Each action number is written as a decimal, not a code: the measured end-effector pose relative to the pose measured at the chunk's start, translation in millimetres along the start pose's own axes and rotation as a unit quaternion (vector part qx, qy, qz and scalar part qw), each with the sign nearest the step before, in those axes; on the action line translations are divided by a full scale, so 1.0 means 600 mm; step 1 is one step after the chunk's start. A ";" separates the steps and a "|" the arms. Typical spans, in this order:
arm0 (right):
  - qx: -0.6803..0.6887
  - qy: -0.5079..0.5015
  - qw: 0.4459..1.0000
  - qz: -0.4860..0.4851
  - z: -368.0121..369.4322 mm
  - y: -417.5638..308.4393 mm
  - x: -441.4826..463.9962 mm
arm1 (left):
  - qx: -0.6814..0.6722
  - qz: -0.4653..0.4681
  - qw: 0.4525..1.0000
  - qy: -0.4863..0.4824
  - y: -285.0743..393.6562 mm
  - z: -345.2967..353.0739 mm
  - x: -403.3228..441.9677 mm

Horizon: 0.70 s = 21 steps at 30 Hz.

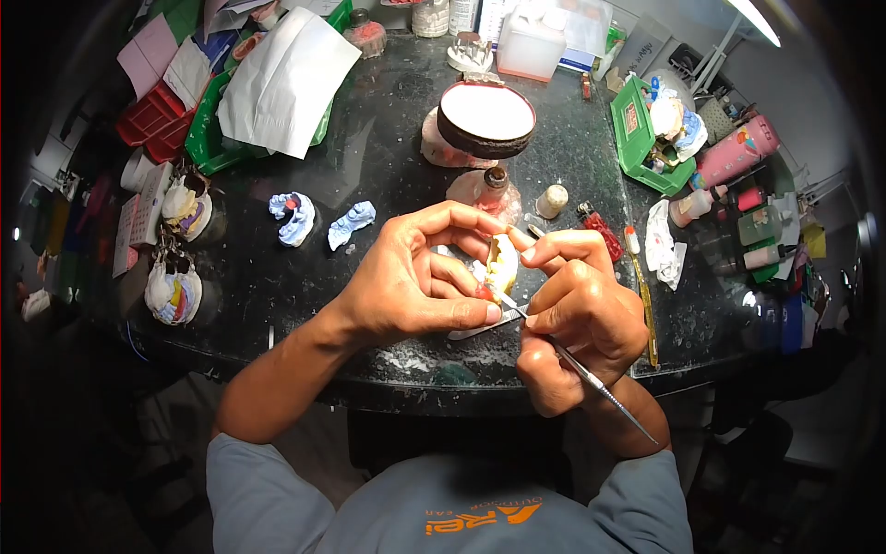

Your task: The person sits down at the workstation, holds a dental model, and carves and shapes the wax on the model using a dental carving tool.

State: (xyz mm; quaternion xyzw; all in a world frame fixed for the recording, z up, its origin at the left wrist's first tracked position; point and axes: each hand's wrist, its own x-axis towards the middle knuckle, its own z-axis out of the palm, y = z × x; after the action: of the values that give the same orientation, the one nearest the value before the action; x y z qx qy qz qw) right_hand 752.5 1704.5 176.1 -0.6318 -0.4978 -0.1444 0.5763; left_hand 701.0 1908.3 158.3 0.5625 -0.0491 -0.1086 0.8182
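Observation:
My left hand (392,282) is closed around a small dental model (502,265), yellowish with a pink-red patch low on its side. Its fingers curl behind the piece and the thumb presses from below. In my right hand (591,314) is a thin metal dental carver (595,380), gripped like a pen. The carver's upper tip meets the lower part of the model, and its other end points down to the right. My right index finger reaches toward the top of the model; I cannot tell if it touches. A flat metal strip (475,327) lies on the bench beneath the hands.
Two blue-white casts (293,222) (352,222) lie left of my hands. Mounted models (175,291) stand farther left. A round white-topped stand (487,111) and a dark-capped bottle (496,180) are ahead. Green bins (208,138) (637,129) flank the black bench (397,369).

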 end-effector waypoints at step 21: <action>0.031 0.030 0.999 0.015 -0.001 0.005 -0.004 | 0.032 0.033 0.999 0.011 -0.006 0.002 0.001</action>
State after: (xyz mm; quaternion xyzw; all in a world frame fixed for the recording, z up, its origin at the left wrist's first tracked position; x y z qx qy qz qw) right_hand 753.7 1703.3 172.7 -0.6169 -0.4749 -0.1387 0.6120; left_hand 701.2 1905.9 155.3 0.5880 -0.0619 -0.0732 0.8031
